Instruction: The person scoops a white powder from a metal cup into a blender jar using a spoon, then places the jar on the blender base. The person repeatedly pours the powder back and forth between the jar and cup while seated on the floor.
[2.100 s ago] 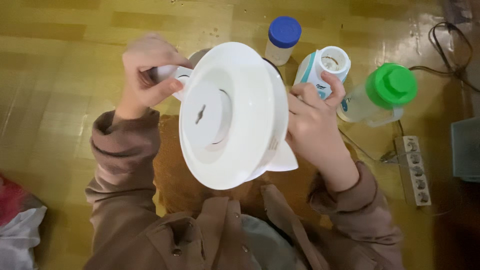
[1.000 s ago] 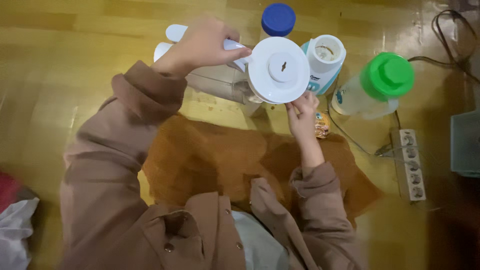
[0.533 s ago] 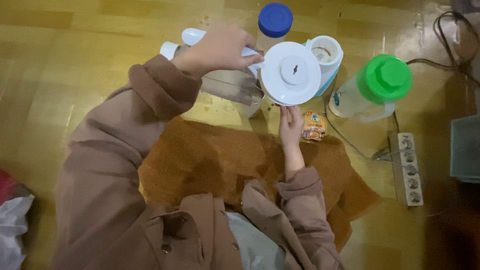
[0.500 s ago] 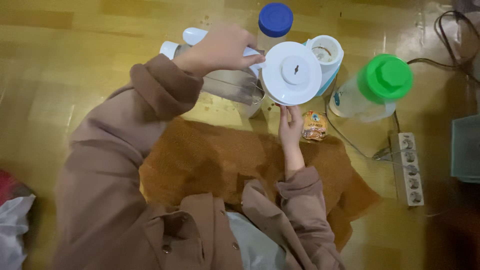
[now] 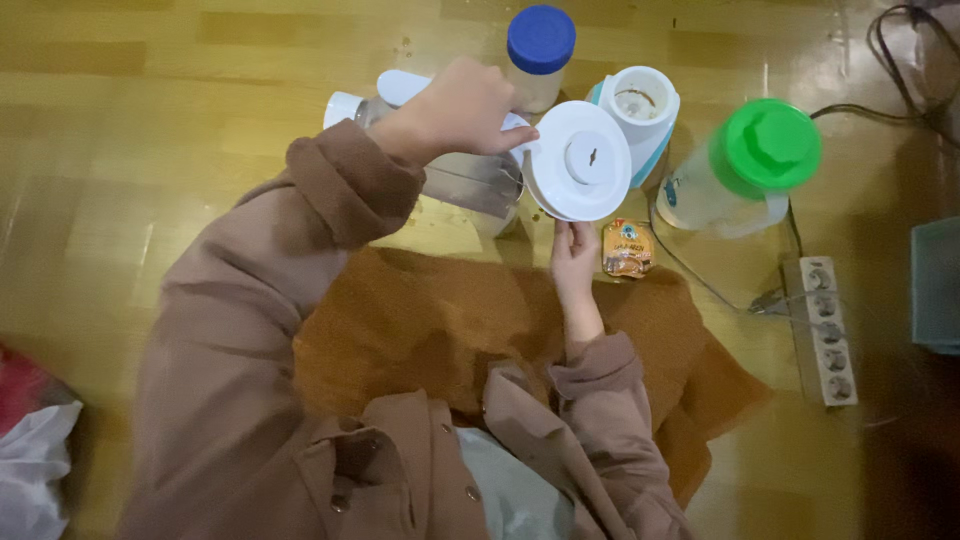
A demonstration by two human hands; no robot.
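Note:
My left hand grips the white handle of a clear blender jar, which lies tilted on its side above the floor. The jar's round white base faces up at me, with a small slot in its middle. My right hand reaches up from below, and its fingertips press the lower rim of that base. A white and teal blender motor unit stands just behind the jar's base.
A blue-lidded jar and a green-lidded pitcher stand on the wooden floor. A small snack packet lies by my right hand. A brown cloth covers my lap. A power strip and cables lie at the right.
The jar went from close under the camera down toward the floor. My left hand kept the handle. My right hand slid from the base's side to its lower rim.

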